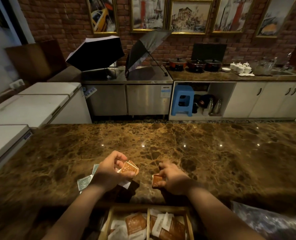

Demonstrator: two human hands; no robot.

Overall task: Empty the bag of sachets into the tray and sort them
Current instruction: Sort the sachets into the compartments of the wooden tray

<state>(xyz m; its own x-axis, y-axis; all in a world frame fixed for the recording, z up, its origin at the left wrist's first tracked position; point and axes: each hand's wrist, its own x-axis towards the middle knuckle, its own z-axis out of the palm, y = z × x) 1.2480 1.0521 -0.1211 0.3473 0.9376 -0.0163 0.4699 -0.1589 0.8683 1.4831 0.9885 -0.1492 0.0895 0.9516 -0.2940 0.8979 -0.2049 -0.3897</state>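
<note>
Above the brown marble table (178, 141), both hands are raised side by side, well apart from each other. The left hand (109, 172) is curled around a small stack of orange sachets (128, 168), with the thumb pressed on the top face and the fingers closed behind; a white sachet (125, 184) shows below the palm of the same hand. The right hand (172, 179) is closed on a single orange sachet (156, 181), pinched at its edge between thumb and fingers and held low over the table surface. Left of the left hand, several pale green sachets (85, 182) lie flat on the table, overlapping one another. At the near edge of the view, between the two forearms, stands a wooden tray (148, 222) with a central divider. Each compartment holds a mixed, unsorted pile of orange and white sachets (136, 224). A crumpled clear plastic bag (268, 220) lies on the table at the lower right, beside the right forearm; whether it contains anything cannot be determined.
</note>
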